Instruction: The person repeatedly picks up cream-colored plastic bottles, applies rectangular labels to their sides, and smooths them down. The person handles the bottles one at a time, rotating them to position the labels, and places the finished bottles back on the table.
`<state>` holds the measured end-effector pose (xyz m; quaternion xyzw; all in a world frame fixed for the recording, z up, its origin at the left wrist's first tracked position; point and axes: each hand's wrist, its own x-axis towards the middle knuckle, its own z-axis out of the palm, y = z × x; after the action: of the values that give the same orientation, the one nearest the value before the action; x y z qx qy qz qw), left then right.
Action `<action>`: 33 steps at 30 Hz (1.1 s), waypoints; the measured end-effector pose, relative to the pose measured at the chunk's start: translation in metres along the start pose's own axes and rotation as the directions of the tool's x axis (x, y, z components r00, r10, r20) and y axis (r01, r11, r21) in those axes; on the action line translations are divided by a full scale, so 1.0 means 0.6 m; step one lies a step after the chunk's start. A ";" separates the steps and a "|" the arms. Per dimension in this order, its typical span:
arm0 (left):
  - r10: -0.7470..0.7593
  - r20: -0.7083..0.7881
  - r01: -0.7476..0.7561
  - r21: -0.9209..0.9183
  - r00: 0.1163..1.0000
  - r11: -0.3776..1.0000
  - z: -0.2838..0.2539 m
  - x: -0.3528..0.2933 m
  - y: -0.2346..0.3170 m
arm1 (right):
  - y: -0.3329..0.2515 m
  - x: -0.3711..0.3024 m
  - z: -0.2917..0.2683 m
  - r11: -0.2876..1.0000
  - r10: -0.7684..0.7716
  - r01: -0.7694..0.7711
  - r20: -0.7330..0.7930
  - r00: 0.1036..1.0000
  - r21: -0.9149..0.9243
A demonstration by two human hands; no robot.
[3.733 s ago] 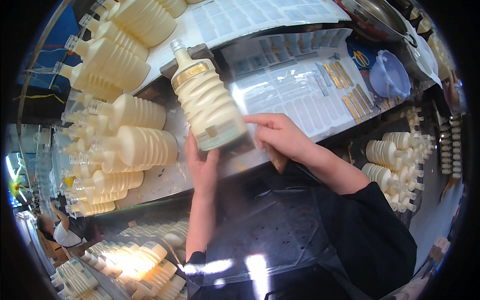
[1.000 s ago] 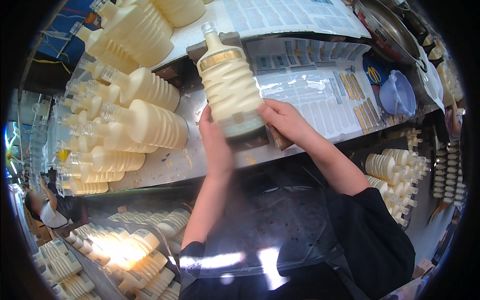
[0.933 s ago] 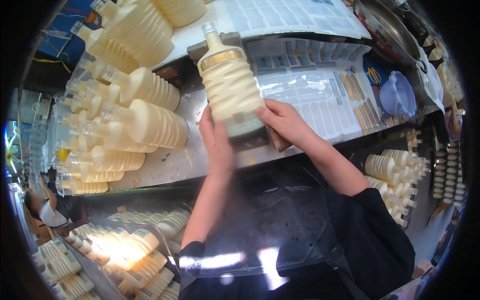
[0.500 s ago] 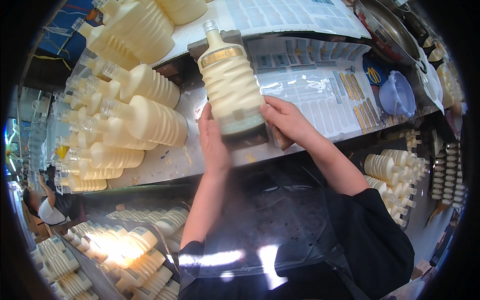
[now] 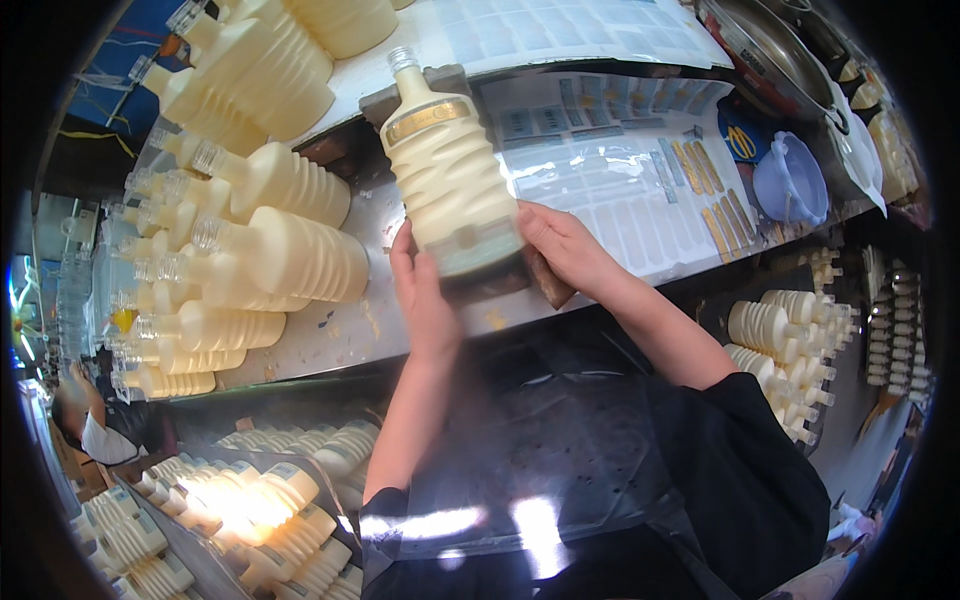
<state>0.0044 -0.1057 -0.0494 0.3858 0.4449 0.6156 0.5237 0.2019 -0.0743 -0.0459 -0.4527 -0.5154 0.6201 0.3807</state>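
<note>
A cream, rippled bottle with a clear threaded neck lies tilted away from me on a dark rest. A gold band label crosses its shoulder, and a pale greenish strip with a small grey patch runs around its lower end. My left hand cups the bottle's lower left side, its fingers partly hidden behind it. On the lower right side, the thumb and fingers of my right hand grip the bottle's edge. A brown block sits just below that hand.
Several cream bottles lie stacked left on the metal bench. Right of the rest is a decal sheet with gold strips; beyond stand a lavender bucket and a metal pan. Crates of bottles stand low left; another person is farther left.
The view has shifted slightly, so the bench and bottles appear a little lower and farther left. Both hands stay on the bottle, with little visible change in their grip.
</note>
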 end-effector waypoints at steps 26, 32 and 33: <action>0.286 -0.012 -0.216 0.625 0.958 0.750 0.023 0.005 0.011 | -0.059 -0.010 0.017 0.939 -0.049 0.024 -0.065 0.997 -0.344; 0.339 -0.013 -0.244 0.668 0.941 0.703 0.026 0.012 0.000 | -0.052 -0.008 0.020 0.946 -0.049 0.022 -0.075 0.996 -0.325; 0.336 -0.013 -0.241 0.671 0.942 0.702 0.027 0.012 0.001 | -0.051 -0.006 0.019 0.947 -0.042 0.016 -0.074 0.996 -0.321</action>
<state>0.0182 -0.0962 -0.0437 0.5681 0.6012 0.5175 0.2190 0.1924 -0.0756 -0.0146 -0.5253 -0.6003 0.5040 0.3312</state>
